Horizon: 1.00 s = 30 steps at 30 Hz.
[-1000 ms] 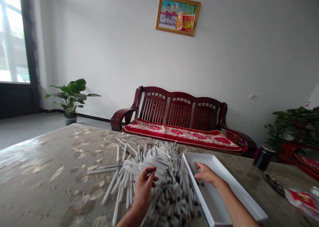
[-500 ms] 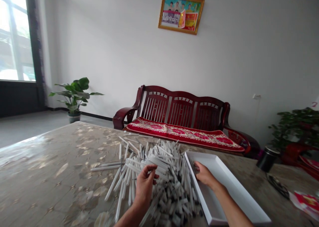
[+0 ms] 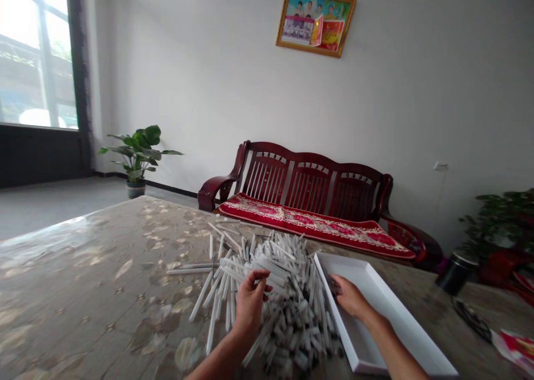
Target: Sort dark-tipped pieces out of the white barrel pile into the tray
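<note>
A large heap of slim whitish tubes (image 3: 287, 257), several with dark ends at the near side, lies on the table. My left hand (image 3: 251, 297) is over the near left part of the heap, fingers curled in and thumb close to the index finger; anything between them is too small to make out. Right of the heap is a shallow white box (image 3: 392, 296) with its long side against the tubes. Inside it, by the left wall, my right hand (image 3: 349, 296) has its fingers closed around something slim and greyish, mostly hidden.
The patterned tabletop (image 3: 104, 269) extends to the left. A black cylinder (image 3: 456, 273) with a dark cable (image 3: 473, 320) stands right of the box, and a red and white packet (image 3: 517, 346) lies nearby. Behind the table is a wooden bench (image 3: 311, 182) with a red cover.
The view has turned slightly left, so everything sits farther right in the picture. Both hands stay in nearly the same places, the left over the tubes, the right in the box.
</note>
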Available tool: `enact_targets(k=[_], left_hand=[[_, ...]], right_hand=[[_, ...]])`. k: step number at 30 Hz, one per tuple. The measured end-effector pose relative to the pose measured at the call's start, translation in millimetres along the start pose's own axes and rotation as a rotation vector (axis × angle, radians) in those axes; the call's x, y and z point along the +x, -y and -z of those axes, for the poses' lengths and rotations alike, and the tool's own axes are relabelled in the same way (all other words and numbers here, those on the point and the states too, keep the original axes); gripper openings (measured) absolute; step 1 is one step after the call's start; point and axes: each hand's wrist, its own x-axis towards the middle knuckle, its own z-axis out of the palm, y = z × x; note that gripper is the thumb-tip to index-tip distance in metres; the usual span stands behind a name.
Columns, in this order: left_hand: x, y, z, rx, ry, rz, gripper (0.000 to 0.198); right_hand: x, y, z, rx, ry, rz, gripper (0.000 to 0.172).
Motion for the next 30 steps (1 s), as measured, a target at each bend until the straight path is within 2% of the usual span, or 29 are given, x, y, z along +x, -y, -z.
enact_targets(k=[3,6,8,10,11,14,18,22,25,30], left_hand=[[0,0,-0.3,-0.005,-0.006,-0.001,0.025],[-1,1,-1.5,-0.006,0.002,-0.003,0.025],[-2,3,-2.3,-0.001,0.016,0.000,0.025],[-2,4,-2.9,0.009,0.033,0.007,0.025],[-2,5,-3.1,0.013,0.040,0.010,0.024],[-2,6,-4.2,0.014,0.048,0.014,0.024],[-2,8,-7.1,0.003,0.042,0.041,0.023],[-4,9,-9.4,-0.005,0.066,0.071,0.023],[-4,9,-10.0,0.002,0.104,0.088,0.027],[-9,3,-11.4,-0.042,0.205,0.133,0.044]], right_hand=[[-2,19,2,-0.043,-0.010,0.067,0.044],[-3,51,-5,-0.085,-0.014,0.129,0.030],[-3,77,-15,-0.133,-0.014,0.166,0.026],[-3,101,-28,-0.361,-0.013,0.176,0.026],[-3,111,-35,-0.398,-0.014,0.174,0.025],[-3,130,-51,-0.465,-0.013,0.165,0.020],[-5,135,-58,-0.516,-0.020,0.137,0.017],[-14,131,-49,-0.510,-0.027,0.133,0.019],[-25,125,-41,-0.367,-0.068,0.138,0.024],[-50,126,-39,0.019,-0.073,0.165,0.027]])
